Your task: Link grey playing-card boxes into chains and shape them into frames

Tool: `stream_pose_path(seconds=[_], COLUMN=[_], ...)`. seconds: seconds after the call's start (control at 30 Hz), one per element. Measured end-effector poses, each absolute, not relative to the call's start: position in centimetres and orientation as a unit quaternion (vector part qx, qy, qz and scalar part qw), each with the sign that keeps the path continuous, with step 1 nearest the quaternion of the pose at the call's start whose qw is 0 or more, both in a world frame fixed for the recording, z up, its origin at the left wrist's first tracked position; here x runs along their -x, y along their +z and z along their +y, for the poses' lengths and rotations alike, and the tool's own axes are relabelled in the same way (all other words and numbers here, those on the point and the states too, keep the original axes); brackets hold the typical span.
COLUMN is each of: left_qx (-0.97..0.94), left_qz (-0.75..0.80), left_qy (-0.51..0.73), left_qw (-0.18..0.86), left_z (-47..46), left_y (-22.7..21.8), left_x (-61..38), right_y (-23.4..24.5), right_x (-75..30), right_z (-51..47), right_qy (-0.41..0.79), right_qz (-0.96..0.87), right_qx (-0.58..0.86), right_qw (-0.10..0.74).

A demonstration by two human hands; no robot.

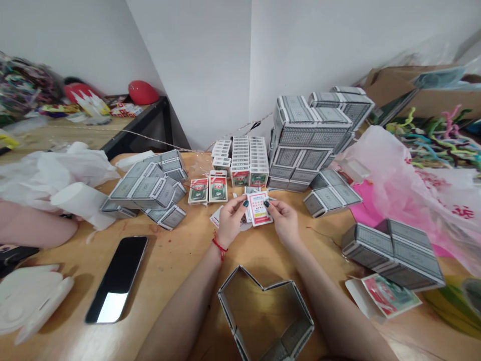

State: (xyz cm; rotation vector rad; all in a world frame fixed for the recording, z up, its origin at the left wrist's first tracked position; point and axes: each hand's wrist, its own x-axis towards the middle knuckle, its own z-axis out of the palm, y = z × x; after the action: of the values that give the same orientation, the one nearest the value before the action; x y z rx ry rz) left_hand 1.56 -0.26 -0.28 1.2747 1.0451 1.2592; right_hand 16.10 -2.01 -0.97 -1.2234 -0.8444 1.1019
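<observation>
My left hand and my right hand both pinch a small pack of playing cards with a red and white face, held just above the wooden table. A few loose cards lie under my hands. Just beyond them stand two sealed green and red card packs and rows of stacked packs. A heart-shaped frame made of grey card boxes lies between my forearms, close to me.
Grey patterned cartons are piled at the back right, at the left and at the right. A black phone lies at the left. White tissue roll, pink plastic bag and another person's arm flank the table.
</observation>
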Motion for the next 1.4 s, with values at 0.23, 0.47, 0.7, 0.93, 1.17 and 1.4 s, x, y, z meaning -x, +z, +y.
stream_pose_path(seconds=[0.23,0.47,0.7,0.93,1.17,1.4], left_qx=[-0.529,-0.556,-0.571,-0.604,-0.633,-0.660], left_qz=[0.405,0.411,0.428,0.455,0.480,0.505], left_qy=[0.502,0.472,0.462,0.477,0.476,0.491], left_qw=[0.552,0.547,0.527,0.447,0.378,0.260], left_z=[-0.3,0.0,0.1,-0.1,-0.2,-0.7], left_y=[-0.2,-0.5,-0.5,-0.6,-0.7,-0.1], left_x=[-1.4,-1.7,-1.5,-1.7,-1.6,-1.8], right_y=[-1.1,-1.6,-1.5,-1.6,-2.2,-1.5], right_x=[-16.4,-16.5,-16.6,-16.7,-16.7,-15.3], right_z=[-1.8,-1.8,-1.9,-2.1,-2.3,-3.5], right_qy=[0.442,0.425,0.421,0.411,0.352,0.216], right_qz=[-0.338,-0.370,-0.380,-0.420,-0.493,-0.552], right_qx=[0.542,0.548,0.545,0.536,0.568,0.615], right_qw=[0.630,0.619,0.618,0.605,0.558,0.520])
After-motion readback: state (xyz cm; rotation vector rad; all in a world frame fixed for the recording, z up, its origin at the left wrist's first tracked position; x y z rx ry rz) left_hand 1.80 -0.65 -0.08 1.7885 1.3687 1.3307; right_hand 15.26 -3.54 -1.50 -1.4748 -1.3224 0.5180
